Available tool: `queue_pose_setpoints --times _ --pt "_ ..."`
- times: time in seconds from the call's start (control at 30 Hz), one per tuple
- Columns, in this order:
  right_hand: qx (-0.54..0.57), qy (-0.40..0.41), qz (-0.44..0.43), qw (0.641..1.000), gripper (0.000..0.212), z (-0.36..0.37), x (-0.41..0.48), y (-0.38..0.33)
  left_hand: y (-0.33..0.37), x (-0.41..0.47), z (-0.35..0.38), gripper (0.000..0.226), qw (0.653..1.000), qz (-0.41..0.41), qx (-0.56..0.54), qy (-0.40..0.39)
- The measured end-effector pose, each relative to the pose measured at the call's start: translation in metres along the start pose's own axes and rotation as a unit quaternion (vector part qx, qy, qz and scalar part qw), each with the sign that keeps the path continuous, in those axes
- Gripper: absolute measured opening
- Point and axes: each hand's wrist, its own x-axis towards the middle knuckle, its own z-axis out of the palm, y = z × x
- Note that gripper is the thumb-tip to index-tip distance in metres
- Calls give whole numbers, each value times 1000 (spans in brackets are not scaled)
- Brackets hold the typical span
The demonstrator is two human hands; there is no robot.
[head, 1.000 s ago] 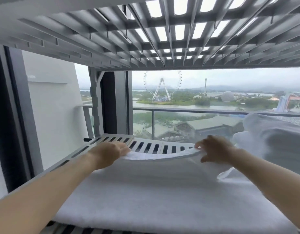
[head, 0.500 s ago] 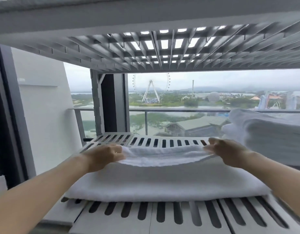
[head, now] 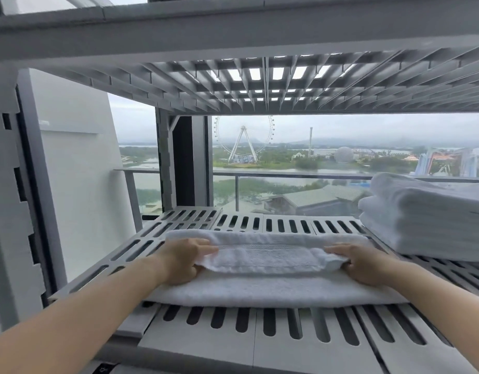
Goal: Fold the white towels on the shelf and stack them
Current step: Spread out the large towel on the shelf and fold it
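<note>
A white towel (head: 268,288) lies across the slotted grey shelf (head: 260,333), partly folded. Its far edge is turned over toward me as a thick flap. My left hand (head: 184,261) grips the flap's left end, fingers on top and thumb under it. At the flap's right end, my right hand (head: 361,264) holds it the same way. A stack of folded white towels (head: 427,214) sits at the right of the shelf, beside my right hand and apart from it.
Another slotted shelf (head: 260,76) hangs low overhead. A grey upright post (head: 9,211) stands at the left. Behind the shelf is a window with a balcony railing (head: 287,175). Bare slotted shelf shows in front of the towel and behind it.
Both hands have drawn the towel's far edge back toward me, folding it over the near part. The camera has pulled back, so more of the shelf's front shows.
</note>
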Motion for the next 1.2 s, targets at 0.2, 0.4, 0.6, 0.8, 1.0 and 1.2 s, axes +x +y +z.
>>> queue_pose_setpoints --times 0.2,0.4,0.6,0.8,1.0,1.2 --pt "20 146 -48 988 65 -9 -17 6 -7 -12 -1 58 996 26 -5 82" --pt "-8 73 -41 996 59 1 -26 -2 16 -7 -3 54 997 66 31 28" --pt "-2 54 -91 994 63 -4 -40 -6 19 -22 2 45 994 75 19 74" --pt "-13 63 -98 993 57 -4 -47 -14 36 -35 5 54 994 70 19 80" --pt "2 234 -173 957 27 4 -59 -28 57 -40 -10 59 972 112 77 192" --pt "-13 303 -193 933 20 9 -61 -24 53 -39 -7 17 977 72 86 180"
